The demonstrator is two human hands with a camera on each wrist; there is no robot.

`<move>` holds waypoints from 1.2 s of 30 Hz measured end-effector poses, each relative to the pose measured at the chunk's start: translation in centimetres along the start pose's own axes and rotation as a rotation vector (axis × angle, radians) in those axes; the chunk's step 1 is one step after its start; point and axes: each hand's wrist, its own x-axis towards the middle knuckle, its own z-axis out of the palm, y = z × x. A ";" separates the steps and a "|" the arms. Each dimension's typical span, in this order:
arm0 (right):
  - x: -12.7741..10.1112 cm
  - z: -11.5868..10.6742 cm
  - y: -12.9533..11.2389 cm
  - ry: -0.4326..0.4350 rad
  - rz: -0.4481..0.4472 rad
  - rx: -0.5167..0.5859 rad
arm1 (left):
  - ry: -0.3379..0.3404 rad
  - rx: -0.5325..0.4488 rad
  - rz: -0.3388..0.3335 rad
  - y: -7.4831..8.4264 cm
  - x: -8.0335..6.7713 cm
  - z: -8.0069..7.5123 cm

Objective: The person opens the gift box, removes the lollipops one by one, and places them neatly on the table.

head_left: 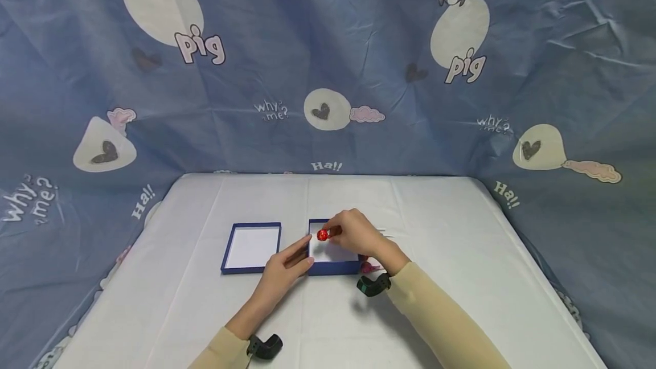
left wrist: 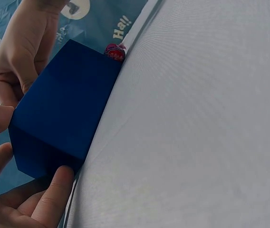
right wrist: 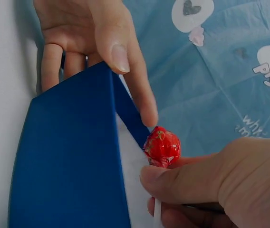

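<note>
Red foil-wrapped lollipop (head_left: 322,236) on thin white stick, pinched by right hand (head_left: 359,235) over open dark-blue cardboard box (head_left: 333,267) steadied by straight-fingered left hand (head_left: 281,278); likely light, brittle, best held by stick.

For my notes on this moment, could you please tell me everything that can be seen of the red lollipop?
The red lollipop has a small round head in shiny, crinkled red wrapping with faint light specks, on a thin white stick. The right hand pinches the stick just below the head, so most of the stick is hidden in that grip. The head is held just above the left wall of the open blue box, over its white inside, close to the left hand, which steadies that wall.
</note>
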 end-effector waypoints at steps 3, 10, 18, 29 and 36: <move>-0.3 -0.3 -0.1 0.013 0.001 -0.009 | -0.001 0.006 0.001 0.1 0.0 0.0; -0.9 -0.7 0.1 0.035 0.025 -0.022 | -0.005 0.005 0.006 0.2 0.0 -0.1; -1.5 -1.1 0.5 0.068 0.041 -0.017 | -0.010 0.019 0.009 0.0 0.2 -0.1; -2.4 -2.2 1.3 0.098 0.083 0.023 | 0.001 0.017 -0.003 -0.2 0.2 0.0; -3.3 -3.0 1.7 0.107 0.085 0.030 | 0.019 0.008 -0.022 1.7 -0.5 0.1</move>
